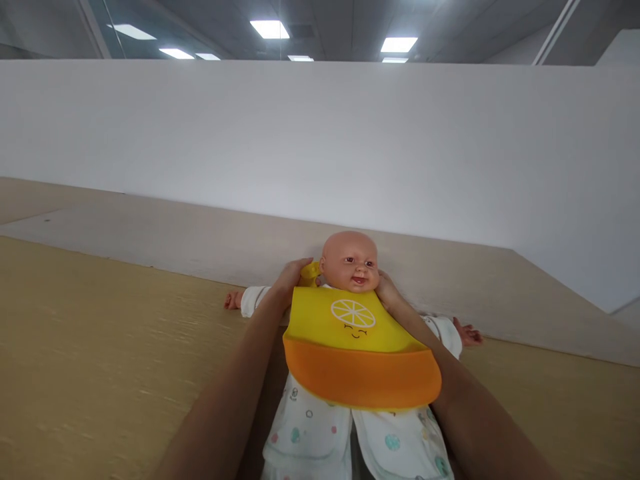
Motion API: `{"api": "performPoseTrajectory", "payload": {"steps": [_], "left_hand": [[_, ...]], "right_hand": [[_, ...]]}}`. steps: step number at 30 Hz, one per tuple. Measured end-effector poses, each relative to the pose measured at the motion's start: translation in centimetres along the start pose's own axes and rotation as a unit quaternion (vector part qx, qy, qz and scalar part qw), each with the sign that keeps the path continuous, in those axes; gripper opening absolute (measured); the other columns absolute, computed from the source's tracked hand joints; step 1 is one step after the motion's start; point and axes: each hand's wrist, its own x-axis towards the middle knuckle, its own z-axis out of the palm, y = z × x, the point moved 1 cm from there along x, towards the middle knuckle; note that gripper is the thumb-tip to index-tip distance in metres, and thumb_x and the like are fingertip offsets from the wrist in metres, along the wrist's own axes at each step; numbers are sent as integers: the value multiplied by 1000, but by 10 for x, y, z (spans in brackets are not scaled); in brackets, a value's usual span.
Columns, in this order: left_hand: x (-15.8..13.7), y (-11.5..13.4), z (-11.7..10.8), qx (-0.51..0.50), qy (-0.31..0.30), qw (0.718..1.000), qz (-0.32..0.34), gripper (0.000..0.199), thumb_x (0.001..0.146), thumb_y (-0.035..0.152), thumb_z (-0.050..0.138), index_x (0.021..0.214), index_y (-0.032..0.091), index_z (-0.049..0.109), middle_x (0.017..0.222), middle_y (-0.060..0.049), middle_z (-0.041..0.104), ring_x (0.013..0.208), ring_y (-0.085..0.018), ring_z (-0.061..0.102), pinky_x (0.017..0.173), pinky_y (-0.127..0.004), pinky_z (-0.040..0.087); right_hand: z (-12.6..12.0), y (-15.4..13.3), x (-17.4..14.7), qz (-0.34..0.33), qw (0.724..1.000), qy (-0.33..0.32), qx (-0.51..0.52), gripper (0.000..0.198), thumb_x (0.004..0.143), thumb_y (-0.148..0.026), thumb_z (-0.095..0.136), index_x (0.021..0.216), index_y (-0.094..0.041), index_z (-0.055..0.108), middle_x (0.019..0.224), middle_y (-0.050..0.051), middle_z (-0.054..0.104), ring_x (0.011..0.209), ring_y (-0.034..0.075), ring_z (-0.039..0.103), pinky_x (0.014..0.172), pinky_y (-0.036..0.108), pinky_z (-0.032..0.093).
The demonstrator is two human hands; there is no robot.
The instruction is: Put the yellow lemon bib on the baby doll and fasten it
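A baby doll (349, 259) in white patterned clothes (311, 430) lies face up with both arms stretched out sideways. Over its chest spreads a yellow silicone bib (313, 317) with a citrus slice print and an orange catch pocket (363, 373). My left hand (295, 272) is beside the doll's head, its fingers closed on the bib's yellow neck strap (311, 272). On the other side, my right hand (387, 288) reaches behind the doll's neck. Its fingers are hidden there, so their grip does not show.
The doll rests on a tan surface (125, 333). Behind its head runs a pale strip (200, 233), then a white wall (320, 140). Above the wall are glass and lit ceiling panels (270, 29).
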Motion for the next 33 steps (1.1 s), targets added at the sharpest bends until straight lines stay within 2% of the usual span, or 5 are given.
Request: {"api": "performPoseTrajectory", "payload": {"steps": [6, 12, 16, 26, 33], "left_hand": [[2, 2, -12, 111, -3, 993, 45, 18, 66, 32, 66, 68, 15, 60, 53, -1, 58, 45, -13, 53, 44, -23, 39], [2, 3, -15, 172, -29, 983, 56, 17, 62, 29, 66, 57, 14, 59, 52, -2, 57, 44, -11, 51, 44, -23, 37], [-6, 7, -12, 155, -59, 982, 85, 21, 60, 30, 72, 62, 13, 62, 57, -2, 60, 46, -10, 52, 49, -23, 38], [-4, 5, -15, 127, -94, 984, 80, 26, 60, 32, 76, 70, 12, 64, 64, -4, 63, 50, -11, 56, 52, -23, 41], [-2, 3, -22, 250, -11, 966, 62, 31, 54, 36, 79, 67, 11, 64, 58, -4, 62, 47, -13, 54, 47, -24, 38]], "right_hand": [[0, 1, -1, 26, 999, -27, 36, 26, 50, -25, 66, 74, -17, 68, 70, 6, 71, 71, 25, 66, 66, 34, 52], [1, 0, -1, 26, 999, -23, 40, 24, 53, -28, 68, 74, -17, 68, 67, 5, 71, 72, 25, 67, 68, 34, 52], [1, 1, -1, 23, 999, -6, 41, 23, 49, -25, 68, 71, -17, 68, 64, 4, 70, 67, 24, 66, 64, 32, 51], [5, -6, -7, 18, 1000, 7, 18, 18, 47, -26, 66, 63, -18, 63, 54, 2, 66, 53, 19, 59, 58, 31, 48], [-1, 1, 1, 34, 999, -26, 28, 23, 52, -25, 65, 73, -17, 66, 64, 4, 69, 65, 23, 65, 65, 33, 50]]}}
